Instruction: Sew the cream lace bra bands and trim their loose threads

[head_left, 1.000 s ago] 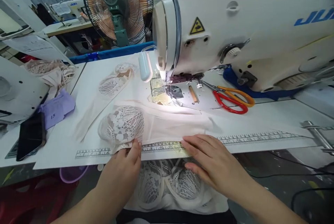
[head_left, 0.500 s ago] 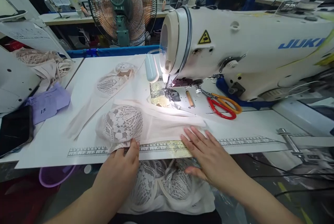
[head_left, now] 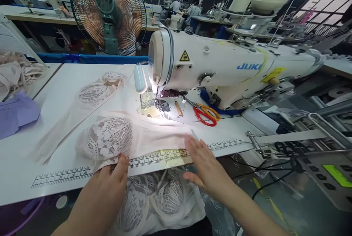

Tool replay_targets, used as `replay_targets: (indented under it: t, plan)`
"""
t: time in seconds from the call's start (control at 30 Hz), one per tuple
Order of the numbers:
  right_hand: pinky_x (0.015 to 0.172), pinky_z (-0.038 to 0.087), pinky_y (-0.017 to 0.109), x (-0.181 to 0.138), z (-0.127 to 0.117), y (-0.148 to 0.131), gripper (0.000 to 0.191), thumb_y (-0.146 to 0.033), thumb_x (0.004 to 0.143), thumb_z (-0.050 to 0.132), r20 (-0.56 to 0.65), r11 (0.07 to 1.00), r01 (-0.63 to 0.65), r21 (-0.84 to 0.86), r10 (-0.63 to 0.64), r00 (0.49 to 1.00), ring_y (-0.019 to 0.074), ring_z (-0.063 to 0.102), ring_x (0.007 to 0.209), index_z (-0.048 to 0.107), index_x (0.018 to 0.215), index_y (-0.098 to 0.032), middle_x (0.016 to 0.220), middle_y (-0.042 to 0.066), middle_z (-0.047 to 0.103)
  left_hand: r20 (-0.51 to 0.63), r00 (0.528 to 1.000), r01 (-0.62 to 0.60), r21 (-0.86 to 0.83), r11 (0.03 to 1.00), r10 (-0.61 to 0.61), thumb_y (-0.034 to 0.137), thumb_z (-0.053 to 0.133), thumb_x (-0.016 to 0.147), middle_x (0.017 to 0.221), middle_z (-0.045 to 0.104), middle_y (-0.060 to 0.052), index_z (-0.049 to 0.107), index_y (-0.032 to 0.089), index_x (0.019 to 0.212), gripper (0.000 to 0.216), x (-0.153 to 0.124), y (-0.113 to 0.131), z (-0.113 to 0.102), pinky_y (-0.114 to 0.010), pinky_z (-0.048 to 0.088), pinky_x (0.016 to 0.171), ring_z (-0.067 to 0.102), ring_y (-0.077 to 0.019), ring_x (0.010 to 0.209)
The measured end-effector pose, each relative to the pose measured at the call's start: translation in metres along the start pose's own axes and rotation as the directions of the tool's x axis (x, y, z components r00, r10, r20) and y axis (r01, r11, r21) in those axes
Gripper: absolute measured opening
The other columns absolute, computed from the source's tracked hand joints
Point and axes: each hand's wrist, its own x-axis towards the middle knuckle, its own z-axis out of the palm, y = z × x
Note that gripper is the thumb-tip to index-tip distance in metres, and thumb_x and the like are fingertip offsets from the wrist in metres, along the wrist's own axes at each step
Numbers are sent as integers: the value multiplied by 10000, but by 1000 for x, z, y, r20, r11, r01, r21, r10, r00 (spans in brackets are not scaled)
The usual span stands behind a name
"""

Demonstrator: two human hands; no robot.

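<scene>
A pale pink lace bra piece (head_left: 110,139) lies on the white table (head_left: 24,170), its band stretched along a printed ruler strip (head_left: 154,157) at the front edge. My left hand (head_left: 106,183) pinches the lace cup's lower edge with closed fingers. Flat on the right end of the band rests my right hand (head_left: 205,162), fingers stretched out. The white sewing machine (head_left: 220,69) stands behind, its lit needle area (head_left: 158,102) just beyond the fabric.
Red and orange scissors (head_left: 205,113) lie right of the needle. A second lace piece (head_left: 96,91) lies further back. More lace garments (head_left: 156,199) sit in my lap. A fan (head_left: 108,12) stands behind; purple paper (head_left: 15,113) lies at left.
The view has swung right and up. My right hand slid slightly along the band's right end; my left hand keeps its pinch on the lace cup.
</scene>
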Motion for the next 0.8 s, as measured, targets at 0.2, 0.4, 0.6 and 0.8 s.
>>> replay_targets:
  t: [0.2,0.4,0.6,0.8]
  plan:
    - [991,369,557,-14,-2,19,703,-483,939,356,31,999,-35,-15,36,999,304,413,1285,56,1485,-157,1383,194,460,-81,995,-50,6,999,50,-137,384,651,1262,586,-141,611,147,1206,663,-6,-2,38,-311,571,589,632,-204,724]
    - [921,474,455,-19,-8,19,461,-325,927,442,-196,955,-244,170,276,941,272,510,1166,393,1363,-183,1247,164,558,-72,997,-29,-11,1000,28,-145,401,631,1291,565,-140,589,129,1228,683,-6,-3,33,-330,566,649,620,-208,760]
    - [719,506,337,-21,-10,-11,236,-215,889,479,-158,892,-219,395,301,941,201,607,829,600,1089,-182,890,86,656,-13,999,-52,-76,996,51,-128,454,571,1350,506,-151,519,118,1294,767,-8,-6,37,-365,562,683,619,-250,827]
    - [527,407,278,-2,-9,-40,801,-363,863,531,440,797,-458,394,274,855,203,591,572,107,1470,-59,676,39,685,0,998,-56,-134,989,56,-104,411,605,1415,437,-124,471,129,1337,770,-14,-13,54,-374,551,748,603,-274,943]
